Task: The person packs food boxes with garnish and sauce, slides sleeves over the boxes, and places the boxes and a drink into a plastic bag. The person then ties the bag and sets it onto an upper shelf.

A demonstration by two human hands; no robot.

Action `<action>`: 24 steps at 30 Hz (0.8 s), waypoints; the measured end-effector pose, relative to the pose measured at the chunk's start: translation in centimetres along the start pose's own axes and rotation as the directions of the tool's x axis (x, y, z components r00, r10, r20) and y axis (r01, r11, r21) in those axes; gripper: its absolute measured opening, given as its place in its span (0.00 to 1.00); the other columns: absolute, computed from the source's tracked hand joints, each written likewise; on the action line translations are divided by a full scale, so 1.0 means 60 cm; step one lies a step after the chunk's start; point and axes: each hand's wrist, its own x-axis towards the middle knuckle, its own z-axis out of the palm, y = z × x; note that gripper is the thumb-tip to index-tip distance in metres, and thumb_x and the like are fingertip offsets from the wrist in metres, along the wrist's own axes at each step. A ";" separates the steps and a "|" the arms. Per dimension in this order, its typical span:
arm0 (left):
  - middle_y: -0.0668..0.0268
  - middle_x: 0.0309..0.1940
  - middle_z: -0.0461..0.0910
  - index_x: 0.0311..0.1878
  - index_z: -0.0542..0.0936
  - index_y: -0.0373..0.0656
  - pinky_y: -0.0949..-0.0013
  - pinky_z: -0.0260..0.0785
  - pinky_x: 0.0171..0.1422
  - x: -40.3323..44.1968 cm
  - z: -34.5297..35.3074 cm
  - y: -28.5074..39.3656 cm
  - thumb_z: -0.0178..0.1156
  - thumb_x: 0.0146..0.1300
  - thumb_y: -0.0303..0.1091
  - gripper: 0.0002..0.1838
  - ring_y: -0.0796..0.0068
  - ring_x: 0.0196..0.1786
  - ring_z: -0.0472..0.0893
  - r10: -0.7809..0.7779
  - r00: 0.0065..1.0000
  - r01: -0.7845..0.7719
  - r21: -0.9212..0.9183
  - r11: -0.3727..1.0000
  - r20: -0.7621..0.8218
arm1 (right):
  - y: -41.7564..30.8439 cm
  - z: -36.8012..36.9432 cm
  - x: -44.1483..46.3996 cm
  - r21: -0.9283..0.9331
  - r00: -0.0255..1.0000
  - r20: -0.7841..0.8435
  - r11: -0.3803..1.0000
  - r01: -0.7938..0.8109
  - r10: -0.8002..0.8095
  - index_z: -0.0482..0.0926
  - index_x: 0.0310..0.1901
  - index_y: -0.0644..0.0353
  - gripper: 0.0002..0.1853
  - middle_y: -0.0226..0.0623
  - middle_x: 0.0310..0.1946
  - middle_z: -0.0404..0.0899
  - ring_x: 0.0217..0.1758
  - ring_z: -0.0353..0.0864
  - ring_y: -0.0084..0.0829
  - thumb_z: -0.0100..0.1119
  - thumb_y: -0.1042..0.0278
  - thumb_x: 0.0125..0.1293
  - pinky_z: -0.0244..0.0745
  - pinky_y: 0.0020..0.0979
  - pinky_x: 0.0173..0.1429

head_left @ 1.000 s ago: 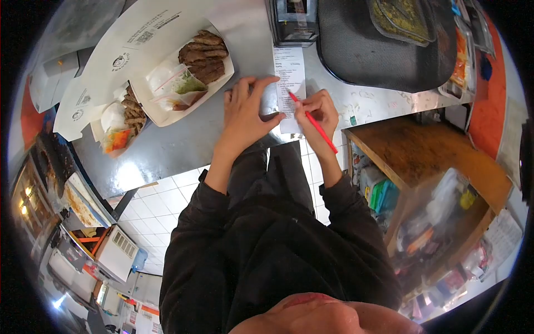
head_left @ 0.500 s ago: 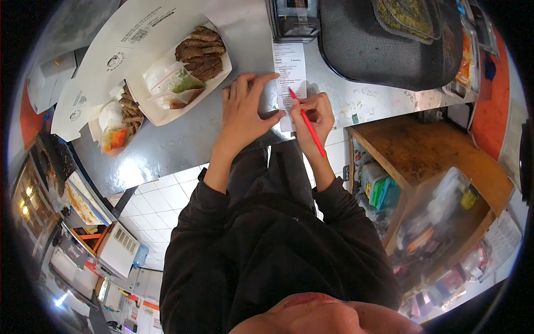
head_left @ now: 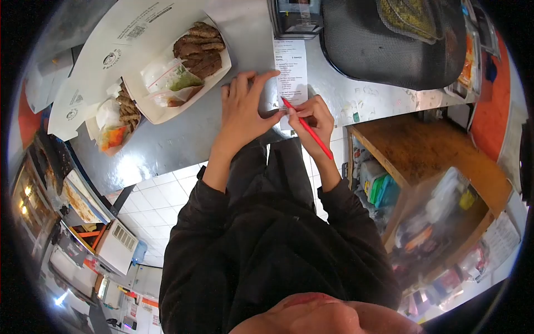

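A long printed receipt (head_left: pixel 291 72) lies flat on the metal counter (head_left: pixel 245 33). My right hand (head_left: pixel 312 118) is closed around a red pen (head_left: pixel 316 137), its tip down on the lower part of the receipt. Spread on the counter, my left hand (head_left: pixel 245 110) touches the receipt's left edge with its index finger and thumb. To the left of it stands an open paper box (head_left: pixel 172 114) holding grilled meat (head_left: pixel 200 51) and clear bags of sauce and greens (head_left: pixel 177 80). A second, smaller open box (head_left: pixel 92 131) beside it holds meat and bagged sides.
Above the receipt stands a dark-framed holder (head_left: pixel 296 19). A black mesh cover (head_left: pixel 389 50) sits on the counter to the right. Below it is a wooden shelf unit (head_left: pixel 428 145) with plastic items inside. White floor tiles show under the counter.
The pen tip has moved down the receipt, slightly to the left, and my right hand has shifted with it. My left hand stays nearly in place.
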 end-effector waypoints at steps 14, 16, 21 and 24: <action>0.63 0.49 0.67 0.62 0.71 0.60 0.60 0.54 0.57 0.007 -0.003 0.004 0.73 0.40 0.47 0.41 0.63 0.55 0.68 0.037 0.999 -0.036 0.029 0.999 -0.037 | -0.003 -0.014 0.007 -0.002 0.999 0.043 0.999 -0.032 0.033 0.71 0.28 0.64 0.09 0.34 0.31 0.71 0.30 0.72 0.19 0.64 0.85 0.54 0.67 0.20 0.30; 0.63 0.49 0.67 0.62 0.71 0.60 0.60 0.54 0.57 0.002 -0.001 0.003 0.74 0.40 0.47 0.41 0.63 0.55 0.67 0.027 0.999 -0.026 0.026 0.999 -0.035 | 0.000 -0.021 0.007 0.128 0.985 -0.024 0.978 -0.164 0.169 0.70 0.24 0.64 0.11 0.34 0.26 0.71 0.27 0.69 0.23 0.65 0.83 0.52 0.64 0.23 0.30; 0.63 0.49 0.67 0.62 0.71 0.60 0.60 0.54 0.57 0.003 0.000 0.003 0.74 0.40 0.47 0.41 0.63 0.55 0.67 0.019 1.000 -0.018 0.046 0.999 -0.025 | -0.003 -0.025 0.012 0.055 0.988 0.056 0.988 -0.146 0.143 0.68 0.25 0.64 0.12 0.33 0.29 0.70 0.31 0.72 0.20 0.63 0.85 0.56 0.67 0.19 0.33; 0.63 0.49 0.67 0.62 0.71 0.60 0.60 0.54 0.57 0.003 -0.004 0.005 0.74 0.39 0.47 0.41 0.63 0.56 0.67 0.017 1.000 -0.015 0.041 0.999 -0.027 | -0.002 -0.026 0.012 0.031 0.990 0.078 0.992 -0.122 0.119 0.69 0.25 0.64 0.11 0.33 0.29 0.70 0.31 0.71 0.20 0.64 0.85 0.56 0.66 0.19 0.31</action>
